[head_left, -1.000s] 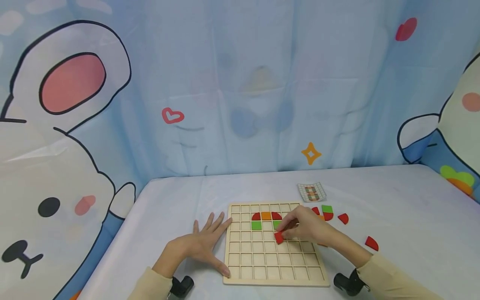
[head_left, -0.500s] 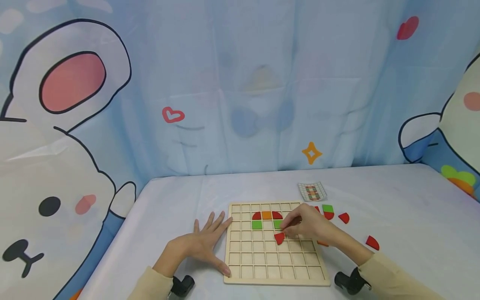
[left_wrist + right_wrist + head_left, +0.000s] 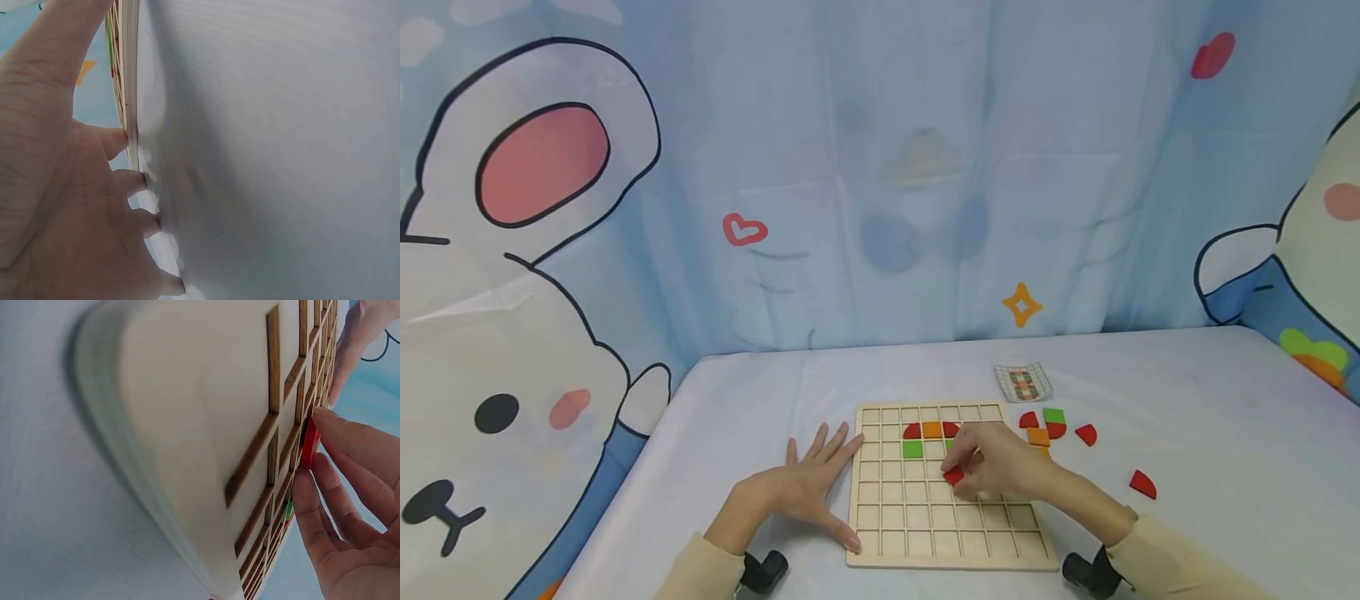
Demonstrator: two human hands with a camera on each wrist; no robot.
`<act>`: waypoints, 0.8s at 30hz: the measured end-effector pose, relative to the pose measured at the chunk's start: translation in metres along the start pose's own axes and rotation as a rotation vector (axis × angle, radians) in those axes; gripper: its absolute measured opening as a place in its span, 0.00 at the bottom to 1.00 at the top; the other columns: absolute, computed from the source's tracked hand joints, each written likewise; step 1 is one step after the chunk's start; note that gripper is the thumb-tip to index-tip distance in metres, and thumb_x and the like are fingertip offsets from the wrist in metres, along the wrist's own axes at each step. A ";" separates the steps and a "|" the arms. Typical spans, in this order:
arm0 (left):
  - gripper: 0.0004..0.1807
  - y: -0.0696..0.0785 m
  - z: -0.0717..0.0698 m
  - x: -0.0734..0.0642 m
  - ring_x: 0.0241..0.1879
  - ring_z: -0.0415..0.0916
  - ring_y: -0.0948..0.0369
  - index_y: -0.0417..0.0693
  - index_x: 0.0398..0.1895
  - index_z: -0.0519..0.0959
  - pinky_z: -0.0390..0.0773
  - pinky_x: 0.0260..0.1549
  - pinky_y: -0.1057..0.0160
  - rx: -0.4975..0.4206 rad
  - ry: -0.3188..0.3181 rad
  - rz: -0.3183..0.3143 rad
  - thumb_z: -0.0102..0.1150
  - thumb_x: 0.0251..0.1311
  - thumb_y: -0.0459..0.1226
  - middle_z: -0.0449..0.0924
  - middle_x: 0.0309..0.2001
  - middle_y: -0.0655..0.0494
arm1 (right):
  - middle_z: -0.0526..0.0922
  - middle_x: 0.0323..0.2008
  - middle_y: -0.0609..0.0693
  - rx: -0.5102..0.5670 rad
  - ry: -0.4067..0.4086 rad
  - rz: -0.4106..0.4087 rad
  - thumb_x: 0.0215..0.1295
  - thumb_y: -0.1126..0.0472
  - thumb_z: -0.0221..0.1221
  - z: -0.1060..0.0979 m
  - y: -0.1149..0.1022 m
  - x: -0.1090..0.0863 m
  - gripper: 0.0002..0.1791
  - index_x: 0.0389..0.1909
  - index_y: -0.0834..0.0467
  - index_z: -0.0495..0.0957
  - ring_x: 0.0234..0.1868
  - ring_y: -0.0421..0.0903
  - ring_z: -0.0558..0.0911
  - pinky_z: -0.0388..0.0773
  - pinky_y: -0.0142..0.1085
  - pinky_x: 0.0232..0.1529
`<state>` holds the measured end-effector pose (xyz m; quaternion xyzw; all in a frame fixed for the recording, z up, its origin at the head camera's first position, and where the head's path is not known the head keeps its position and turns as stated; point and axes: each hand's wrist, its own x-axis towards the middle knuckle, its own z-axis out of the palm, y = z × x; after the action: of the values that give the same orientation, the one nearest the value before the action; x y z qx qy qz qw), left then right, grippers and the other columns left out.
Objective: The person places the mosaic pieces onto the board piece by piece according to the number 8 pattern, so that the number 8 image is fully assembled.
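The wooden grid board [image 3: 917,546] lies on the table. My left hand [image 3: 805,492] is spread along its left edge, thumb and a fingertip touching the rim; in the left wrist view its fingers [image 3: 134,181] are straight. My right hand [image 3: 1000,460] pinches a red quarter-circle tile [image 3: 953,475] over the board's middle. In the right wrist view the red tile [image 3: 310,442] stands edge-on between thumb and fingers, against the grid ridges. Near the board's top sit red tiles [image 3: 912,432], an orange square [image 3: 932,430] and a green square [image 3: 912,449]; another green one is mostly hidden by my right hand.
Right of the board lie loose tiles: orange squares [image 3: 1038,437], a green square [image 3: 1054,416] and several red quarter-circles, one [image 3: 1143,484] farther right. A small pattern card [image 3: 1024,383] lies behind the board. A printed blue curtain [image 3: 880,292] hangs beyond the table.
Half a second ago the right fingers were at the red tile's upper right. They have since moved down and left around it, and the tile appears turned. The left hand stays put.
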<state>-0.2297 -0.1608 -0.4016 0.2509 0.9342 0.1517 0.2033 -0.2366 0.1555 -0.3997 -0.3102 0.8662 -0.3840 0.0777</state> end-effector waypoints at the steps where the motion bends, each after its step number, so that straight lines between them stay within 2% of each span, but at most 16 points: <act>1: 0.72 0.000 0.000 0.000 0.83 0.23 0.41 0.54 0.87 0.40 0.29 0.71 0.24 0.000 0.000 0.000 0.81 0.48 0.59 0.30 0.85 0.43 | 0.82 0.34 0.42 -0.016 0.007 0.001 0.52 0.68 0.78 0.001 0.000 0.000 0.09 0.34 0.57 0.91 0.33 0.38 0.78 0.81 0.30 0.36; 14: 0.72 -0.001 0.002 0.001 0.83 0.24 0.42 0.54 0.87 0.40 0.30 0.71 0.24 0.001 0.005 0.005 0.81 0.48 0.59 0.30 0.85 0.43 | 0.80 0.28 0.40 -0.205 0.107 -0.031 0.53 0.64 0.79 0.003 0.002 0.003 0.08 0.34 0.60 0.92 0.29 0.34 0.75 0.79 0.28 0.31; 24: 0.73 -0.002 0.002 0.000 0.83 0.24 0.42 0.53 0.87 0.40 0.31 0.71 0.24 0.009 0.006 -0.001 0.81 0.48 0.60 0.30 0.85 0.43 | 0.80 0.28 0.41 -0.200 0.121 0.027 0.54 0.65 0.78 0.003 0.000 0.005 0.08 0.35 0.60 0.92 0.31 0.37 0.74 0.78 0.30 0.32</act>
<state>-0.2296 -0.1616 -0.4045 0.2510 0.9356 0.1481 0.1992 -0.2388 0.1504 -0.4013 -0.2808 0.9075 -0.3125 -0.0010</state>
